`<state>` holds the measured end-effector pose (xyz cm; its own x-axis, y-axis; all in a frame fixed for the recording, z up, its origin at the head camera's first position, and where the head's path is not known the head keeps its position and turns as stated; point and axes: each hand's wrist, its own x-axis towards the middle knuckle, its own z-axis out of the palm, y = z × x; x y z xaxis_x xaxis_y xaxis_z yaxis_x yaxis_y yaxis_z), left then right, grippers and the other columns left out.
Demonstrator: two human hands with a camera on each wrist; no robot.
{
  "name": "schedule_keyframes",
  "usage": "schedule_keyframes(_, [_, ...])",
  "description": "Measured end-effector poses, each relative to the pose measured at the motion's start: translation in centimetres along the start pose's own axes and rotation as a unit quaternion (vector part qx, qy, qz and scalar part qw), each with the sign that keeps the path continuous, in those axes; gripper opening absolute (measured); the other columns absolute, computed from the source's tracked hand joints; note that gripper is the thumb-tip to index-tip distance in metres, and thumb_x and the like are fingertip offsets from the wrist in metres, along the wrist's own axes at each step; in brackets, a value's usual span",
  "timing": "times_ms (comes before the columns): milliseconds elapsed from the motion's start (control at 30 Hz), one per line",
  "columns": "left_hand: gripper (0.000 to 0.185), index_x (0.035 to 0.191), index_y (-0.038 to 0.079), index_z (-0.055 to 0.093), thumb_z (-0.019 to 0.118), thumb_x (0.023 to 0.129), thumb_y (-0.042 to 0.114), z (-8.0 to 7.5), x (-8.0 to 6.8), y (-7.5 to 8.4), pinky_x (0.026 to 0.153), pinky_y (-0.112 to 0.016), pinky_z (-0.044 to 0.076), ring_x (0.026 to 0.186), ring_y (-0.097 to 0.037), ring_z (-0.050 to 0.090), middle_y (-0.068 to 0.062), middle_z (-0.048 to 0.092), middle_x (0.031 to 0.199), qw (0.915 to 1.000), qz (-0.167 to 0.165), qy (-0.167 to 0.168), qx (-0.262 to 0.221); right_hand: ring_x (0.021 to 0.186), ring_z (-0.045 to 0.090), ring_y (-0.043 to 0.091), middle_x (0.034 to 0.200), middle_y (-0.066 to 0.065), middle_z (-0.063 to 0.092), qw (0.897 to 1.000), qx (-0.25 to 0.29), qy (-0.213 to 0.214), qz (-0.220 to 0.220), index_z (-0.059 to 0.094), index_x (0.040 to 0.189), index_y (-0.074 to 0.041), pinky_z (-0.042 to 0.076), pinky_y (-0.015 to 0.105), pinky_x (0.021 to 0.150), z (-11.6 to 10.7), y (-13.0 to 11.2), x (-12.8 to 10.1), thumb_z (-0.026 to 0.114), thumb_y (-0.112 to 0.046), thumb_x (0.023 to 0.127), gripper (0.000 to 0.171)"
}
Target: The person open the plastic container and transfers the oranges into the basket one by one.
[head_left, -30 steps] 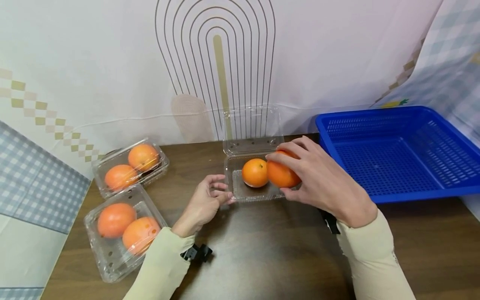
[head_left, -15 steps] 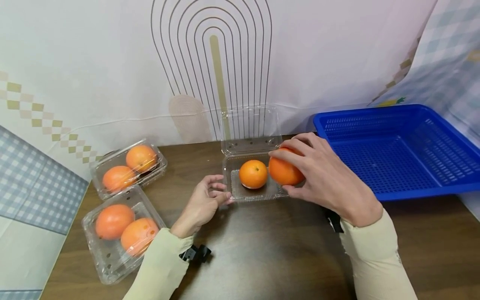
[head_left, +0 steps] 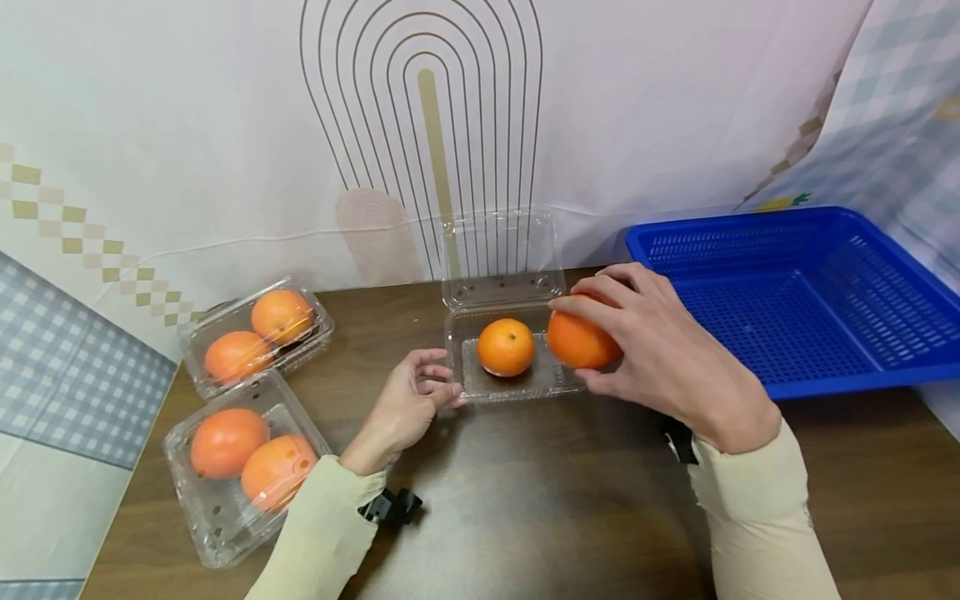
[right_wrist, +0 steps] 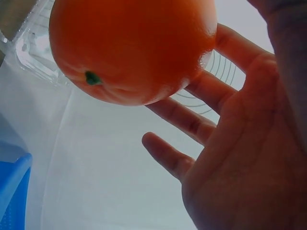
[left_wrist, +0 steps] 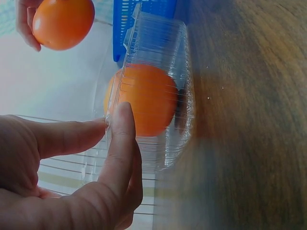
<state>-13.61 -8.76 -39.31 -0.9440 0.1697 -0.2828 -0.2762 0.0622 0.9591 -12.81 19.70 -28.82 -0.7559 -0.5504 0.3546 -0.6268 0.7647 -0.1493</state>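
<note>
Left hand (head_left: 403, 410): thumb and index pinch clear container (head_left: 517, 395) rim at near-left corner. Right hand (head_left: 667, 358): fingers spread wide, curved round held orange (head_left: 581, 335), little finger off it; fruit raised over container's right end. Second orange (head_left: 506, 347) sits inside, left. Blue basket (head_left: 780, 317) right. Lid (head_left: 504, 258) stands open behind.

The held orange (head_left: 577, 342) is moved by the right hand (head_left: 670, 358) farther toward the right of the head view; a gap is now seen between it and the boxed orange (head_left: 506, 347), overlapped a second ago.
</note>
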Motion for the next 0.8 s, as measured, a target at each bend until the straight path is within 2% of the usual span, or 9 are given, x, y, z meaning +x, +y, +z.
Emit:
schedule_keyframes(267, [0.058, 0.146, -0.005, 0.04, 0.06, 0.093, -0.016, 0.0, 0.0, 0.1, 0.088, -0.04, 0.067, 0.079, -0.012, 0.068, -0.028, 0.05, 0.125, 1.0, 0.001, -0.001, 0.003, 0.127, 0.044, 0.031, 0.128, 0.005, 0.064, 0.999, 0.009, -0.021, 0.04, 0.067, 0.129, -0.019, 0.039, 0.057, 0.105, -0.8, 0.4, -0.4, 0.091, -0.025, 0.07, 0.064])
schedule_keyframes(600, [0.057, 0.146, -0.005, 0.04, 0.059, 0.093, -0.016, -0.2, -0.1, 0.1, 0.092, -0.042, 0.066, 0.081, -0.012, 0.068, -0.028, 0.049, 0.126, 1.0, -0.001, 0.0, 0.004, 0.126, 0.044, 0.03, 0.128, 0.004, 0.065, 0.997, 0.022, -0.014, 0.075, 0.066, 0.133, -0.024, 0.04, 0.052, 0.097, -1.7, 1.3, -1.2, 0.09, -0.024, 0.072, 0.066])
schedule_keyframes(800, [0.057, 0.146, -0.006, 0.038, 0.059, 0.094, -0.015, 0.0, -0.1, 0.0, 0.094, -0.045, 0.065, 0.083, -0.014, 0.068, -0.028, 0.049, 0.125, 1.0, 0.002, -0.005, -0.001, 0.127, 0.043, 0.035, 0.134, 0.007, 0.061, 0.994, 0.016, -0.032, 0.106, 0.063, 0.137, -0.027, 0.042, 0.057, 0.096, -2.2, 1.7, -1.8, 0.09, -0.028, 0.075, 0.067])
